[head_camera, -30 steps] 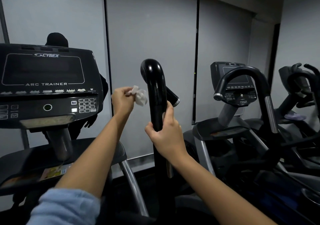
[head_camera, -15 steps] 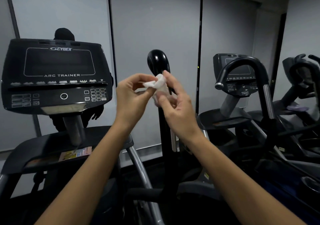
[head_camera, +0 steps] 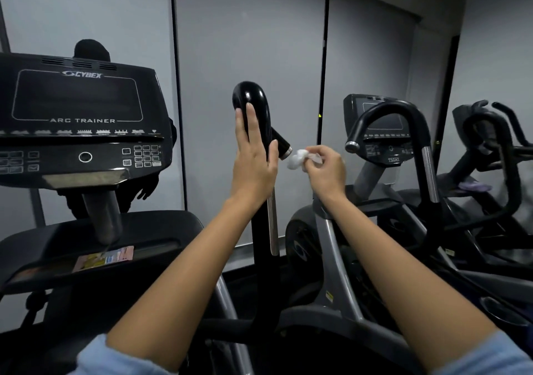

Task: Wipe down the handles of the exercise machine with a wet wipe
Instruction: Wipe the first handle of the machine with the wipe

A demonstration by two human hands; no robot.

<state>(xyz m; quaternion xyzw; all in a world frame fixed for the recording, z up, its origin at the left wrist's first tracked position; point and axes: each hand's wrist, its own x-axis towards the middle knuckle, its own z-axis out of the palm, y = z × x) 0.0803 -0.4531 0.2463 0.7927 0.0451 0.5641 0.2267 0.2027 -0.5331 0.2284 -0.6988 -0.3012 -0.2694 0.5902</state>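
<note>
The black curved handle [head_camera: 255, 95] of the arc trainer rises in the middle of the head view, with a short side grip [head_camera: 284, 145] sticking out to its right. My left hand [head_camera: 253, 167] lies flat against the handle's upright part, fingers stretched upward and thumb hooked round its right side. Just right of the side grip, my right hand [head_camera: 327, 173] pinches a crumpled white wet wipe [head_camera: 297, 160]. The wipe hangs close to the grip's metal end cap; I cannot tell whether it touches.
The Cybex console [head_camera: 78, 115] with its keypad stands at the left over a black shelf [head_camera: 95, 236]. Further machines with looped black handles [head_camera: 403, 109] crowd the right side. A purple cloth [head_camera: 473, 186] lies on one. Grey blinds [head_camera: 248, 28] close the back.
The wipe went from my left hand, through both hands, into my right hand. My right hand let go of the handle and my left hand moved flat onto it.
</note>
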